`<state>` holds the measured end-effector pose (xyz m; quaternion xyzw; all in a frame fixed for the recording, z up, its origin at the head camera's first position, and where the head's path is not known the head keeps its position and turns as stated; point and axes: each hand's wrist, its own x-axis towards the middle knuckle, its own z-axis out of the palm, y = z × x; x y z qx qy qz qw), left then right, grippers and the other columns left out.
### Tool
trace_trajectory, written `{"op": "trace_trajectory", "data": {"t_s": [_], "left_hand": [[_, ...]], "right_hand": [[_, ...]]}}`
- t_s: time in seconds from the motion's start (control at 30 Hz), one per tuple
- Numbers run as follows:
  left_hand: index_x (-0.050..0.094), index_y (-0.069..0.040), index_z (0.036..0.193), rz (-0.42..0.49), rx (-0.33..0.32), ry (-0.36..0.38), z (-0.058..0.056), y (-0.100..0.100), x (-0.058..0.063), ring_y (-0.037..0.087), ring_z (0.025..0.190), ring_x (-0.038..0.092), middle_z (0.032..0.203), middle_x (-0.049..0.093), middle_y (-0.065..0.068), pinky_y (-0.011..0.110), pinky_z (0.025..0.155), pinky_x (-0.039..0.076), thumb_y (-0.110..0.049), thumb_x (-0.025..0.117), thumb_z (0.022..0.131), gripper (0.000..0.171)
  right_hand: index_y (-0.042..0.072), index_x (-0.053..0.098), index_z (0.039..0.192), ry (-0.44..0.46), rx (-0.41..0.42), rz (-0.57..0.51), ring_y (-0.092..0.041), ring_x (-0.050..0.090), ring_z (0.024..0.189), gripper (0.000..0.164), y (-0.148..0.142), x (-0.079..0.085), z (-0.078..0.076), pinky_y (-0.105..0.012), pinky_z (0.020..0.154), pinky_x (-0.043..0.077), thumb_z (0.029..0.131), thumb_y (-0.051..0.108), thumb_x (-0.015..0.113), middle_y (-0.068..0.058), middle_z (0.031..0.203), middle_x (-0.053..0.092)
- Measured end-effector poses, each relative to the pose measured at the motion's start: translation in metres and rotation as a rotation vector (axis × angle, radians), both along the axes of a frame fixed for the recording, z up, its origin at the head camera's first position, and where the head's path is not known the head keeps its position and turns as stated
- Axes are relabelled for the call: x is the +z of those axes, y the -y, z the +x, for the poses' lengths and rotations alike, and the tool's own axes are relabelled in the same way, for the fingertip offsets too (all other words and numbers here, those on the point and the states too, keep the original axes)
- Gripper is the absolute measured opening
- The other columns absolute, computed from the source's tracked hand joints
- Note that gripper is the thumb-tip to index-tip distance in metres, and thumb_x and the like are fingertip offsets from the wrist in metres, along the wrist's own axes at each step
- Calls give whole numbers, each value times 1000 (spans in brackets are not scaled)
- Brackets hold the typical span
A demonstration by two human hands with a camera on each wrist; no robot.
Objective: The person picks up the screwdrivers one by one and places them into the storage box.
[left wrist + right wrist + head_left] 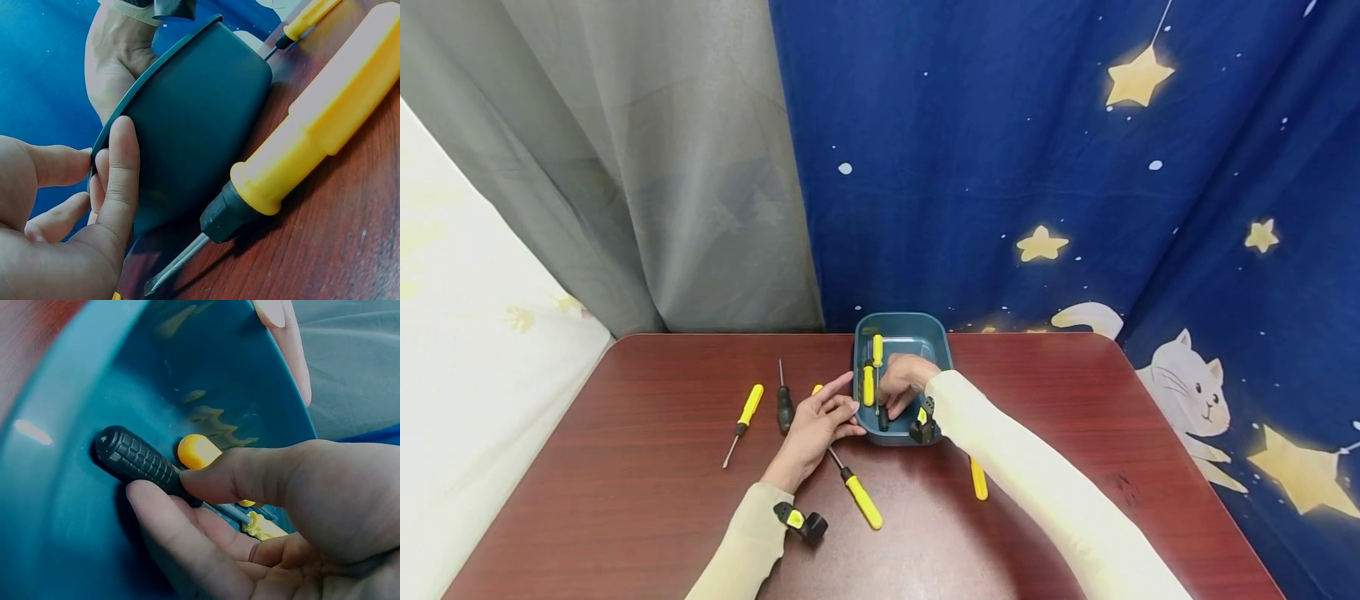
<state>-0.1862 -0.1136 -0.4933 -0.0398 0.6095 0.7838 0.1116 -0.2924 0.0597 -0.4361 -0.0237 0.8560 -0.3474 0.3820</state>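
- While the left hand (pixel 812 429) pinches the rim of the teal box (pixel 891 438), the right hand (pixel 904 379) grasps the black screwdriver (pixel 140 456) between thumb and fingers.
- It lies inside the box, handle toward the near edge, by the tabletop (pixel 655 400)'s far edge.
- Brace the rim; lower the handle gently, clear of the yellow screwdrivers (pixel 868 385).
- Grid-grooved handle, rounded end, grey shaft.

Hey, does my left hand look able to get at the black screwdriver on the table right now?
Likely yes: your left hand is right beside the black screwdriver, with nothing visible between them, though it would probably need to leave the rim of the box first.
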Motion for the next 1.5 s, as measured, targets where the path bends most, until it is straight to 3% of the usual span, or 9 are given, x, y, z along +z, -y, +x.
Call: {"op": "trace_trajectory", "data": {"t_s": [0.5, 0.8, 1.07, 1.13, 1.23, 1.33, 1.5], "left_hand": [[43, -15, 156, -1, -3, 4, 0, 0, 2, 16, 72, 71, 99, 61, 10, 29, 74, 65, -2, 60, 102, 58], [43, -15, 156, -5, 2, 5, 1, -1, 3, 16, 73, 71, 99, 61, 9, 29, 74, 65, -3, 60, 102, 59], [44, -16, 155, -13, 3, 9, 1, -1, 3, 16, 73, 71, 99, 60, 10, 29, 75, 65, -3, 61, 101, 58], [44, -16, 155, -13, 4, 9, 1, -1, 3, 16, 72, 71, 99, 60, 10, 29, 75, 65, -3, 61, 101, 58], [44, -16, 155, -11, 5, 7, 1, -1, 4, 16, 72, 71, 98, 60, 10, 29, 74, 65, -3, 61, 101, 58], [45, -17, 154, -10, 8, 8, 2, -1, 4, 16, 72, 71, 97, 60, 9, 29, 74, 65, -3, 62, 101, 58], [46, -17, 154, -8, 12, 10, 1, -1, 4, 17, 72, 71, 96, 61, 7, 29, 74, 65, -3, 62, 101, 56]], "right_hand": [[-3, 65, 91, -31, 29, 24, -20, 77, 67, 18, -3, 4, 1, -33, 73, 65, 87, 11, 74, -17, 86, 75], [1, 66, 98, -170, 72, 154, -24, 77, 76, 33, -6, 8, -2, -36, 74, 66, 88, 30, 77, -14, 91, 76], [5, 75, 96, -313, 160, 184, -17, 65, 68, 31, -14, 13, -4, -36, 73, 66, 93, 36, 73, -4, 75, 60], [7, 73, 104, -352, 170, 187, -16, 63, 70, 30, -16, 14, -3, -36, 73, 66, 91, 35, 75, -3, 81, 60], [10, 67, 122, -399, 187, 199, -17, 64, 82, 43, -20, 15, -2, -37, 75, 65, 88, 34, 79, -7, 104, 66], [11, 63, 136, -451, 241, 236, -18, 64, 98, 58, -23, 15, -1, -38, 88, 62, 86, 36, 80, -8, 126, 67], [14, 60, 141, -513, 331, 274, -21, 60, 110, 66, -27, 15, 3, -40, 101, 54, 84, 38, 82, -8, 129, 68]]}}
